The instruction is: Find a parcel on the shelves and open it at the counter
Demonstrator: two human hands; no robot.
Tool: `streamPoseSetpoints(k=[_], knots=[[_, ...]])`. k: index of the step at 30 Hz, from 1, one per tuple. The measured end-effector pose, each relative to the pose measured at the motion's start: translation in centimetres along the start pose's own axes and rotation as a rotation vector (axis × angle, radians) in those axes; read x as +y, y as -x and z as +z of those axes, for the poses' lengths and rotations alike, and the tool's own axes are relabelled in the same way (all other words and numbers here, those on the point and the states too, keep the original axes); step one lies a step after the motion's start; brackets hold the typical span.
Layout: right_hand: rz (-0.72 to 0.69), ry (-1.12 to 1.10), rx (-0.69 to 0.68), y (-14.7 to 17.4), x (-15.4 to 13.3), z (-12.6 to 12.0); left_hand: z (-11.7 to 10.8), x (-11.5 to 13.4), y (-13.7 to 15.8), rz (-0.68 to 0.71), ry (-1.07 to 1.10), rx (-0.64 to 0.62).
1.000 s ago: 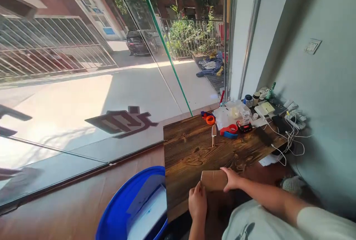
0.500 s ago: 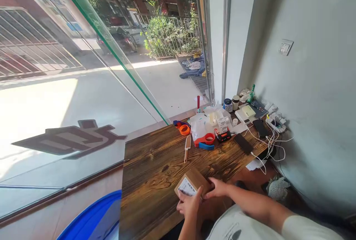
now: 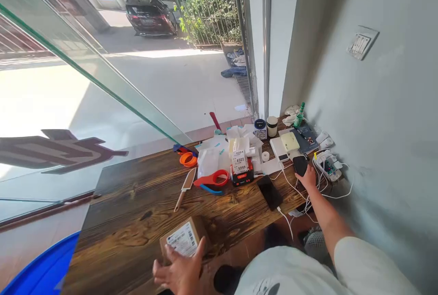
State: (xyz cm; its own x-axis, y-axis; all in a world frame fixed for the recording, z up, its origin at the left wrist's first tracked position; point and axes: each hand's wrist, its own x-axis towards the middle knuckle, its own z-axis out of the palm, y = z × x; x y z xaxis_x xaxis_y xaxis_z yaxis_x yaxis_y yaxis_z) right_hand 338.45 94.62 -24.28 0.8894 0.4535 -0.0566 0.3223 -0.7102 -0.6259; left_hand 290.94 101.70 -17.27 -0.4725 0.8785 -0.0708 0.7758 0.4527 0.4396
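Observation:
The small cardboard box (image 3: 199, 231) with a white printed label on top lies near the table's front edge. My left hand (image 3: 181, 267) is at its near side, with the thumb and fingers spread apart against the box's near edge. Away to the right, my right hand (image 3: 308, 178) has its fingers on the near end of a black smartphone (image 3: 300, 165), whose far end shows past them. Another dark phone (image 3: 269, 192), plugged into a white cable, lies flat between the two hands. Beyond the box is a knife (image 3: 185, 189) with a pinkish handle.
The wooden table (image 3: 130, 222) also bears red-handled scissors (image 3: 214, 178), an orange tape roll (image 3: 188, 159), plastic bags (image 3: 208, 160) and a printed number label strip (image 3: 240, 162). White cables tangle around a power strip (image 3: 327, 166) by the wall. A blue bin (image 3: 44, 263) stands at the lower left.
My right hand has left the box and reached right to the black smartphone. My left hand remains at the box with its fingers spread wider. The view has turned rightward.

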Motion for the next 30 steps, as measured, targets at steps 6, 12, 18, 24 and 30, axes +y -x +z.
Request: streamPoseSetpoints(k=[6,12,18,24,30], knots=[[-0.033,0.066,-0.009,-1.4,2.7,2.4,0.2,-0.9,3.6,0.257,-0.05,-0.029],[-0.087,0.082,0.019,-1.2,4.4,2.3,2.4,-0.3,7.9,0.294,-0.047,-0.221],[-0.126,0.097,0.037,-0.7,4.6,2.8,3.5,2.7,11.1,0.452,0.096,-0.26],[-0.129,0.082,0.039,-0.8,4.7,3.5,3.7,3.0,12.2,0.454,0.103,-0.308],[-0.125,0.049,0.013,-1.2,5.8,3.6,3.7,1.7,12.7,0.387,0.102,-0.276]])
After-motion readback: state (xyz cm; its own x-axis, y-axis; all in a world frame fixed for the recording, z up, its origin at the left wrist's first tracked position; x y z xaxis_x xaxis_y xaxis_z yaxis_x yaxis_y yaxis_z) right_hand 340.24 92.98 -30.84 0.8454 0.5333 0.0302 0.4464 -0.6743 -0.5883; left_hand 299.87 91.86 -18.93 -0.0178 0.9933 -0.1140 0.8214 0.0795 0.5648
